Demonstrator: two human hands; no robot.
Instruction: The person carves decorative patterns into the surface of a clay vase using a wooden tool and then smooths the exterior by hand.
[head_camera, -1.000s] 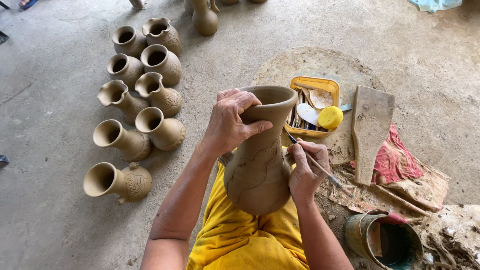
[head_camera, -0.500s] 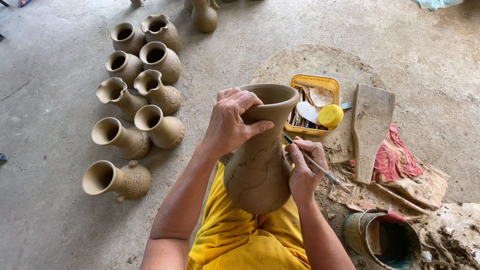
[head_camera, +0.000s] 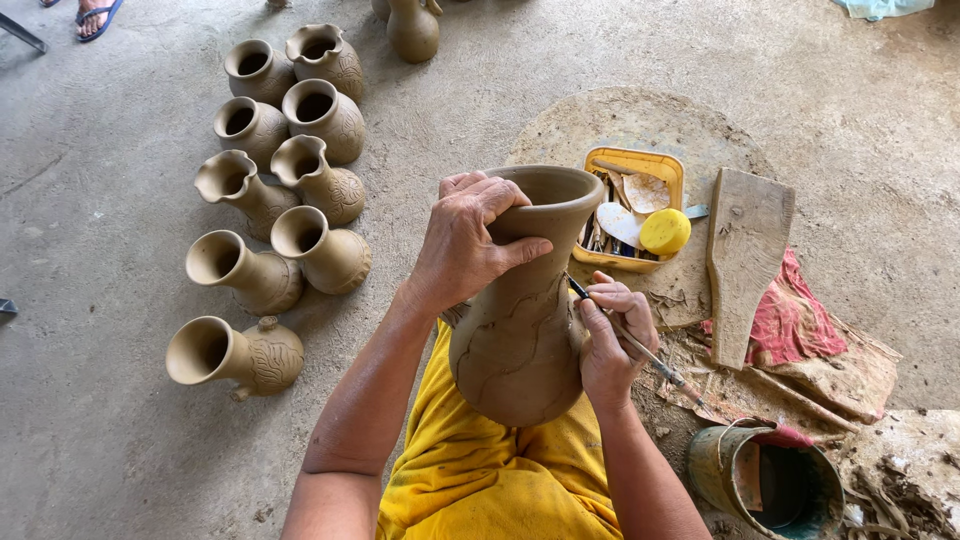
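We grip the vase (head_camera: 520, 320) neck with our left hand (head_camera: 470, 245); our right hand (head_camera: 610, 340) pinches a stylus (head_camera: 640, 350), carving lines. Next stroke needs steady pressure.

Little change. R hand (head_camera: 612, 345) has crept slightly up the vase (head_camera: 520, 310), tool (head_camera: 640, 350) tip now nearer the neck, w/ the carved line reaching a bit higher. L hand (head_camera: 470, 245) grip on rim shifted only a touch. View drifted slightly: pots (head_camera: 280, 190) on floor sit a bit lower-left in frame.
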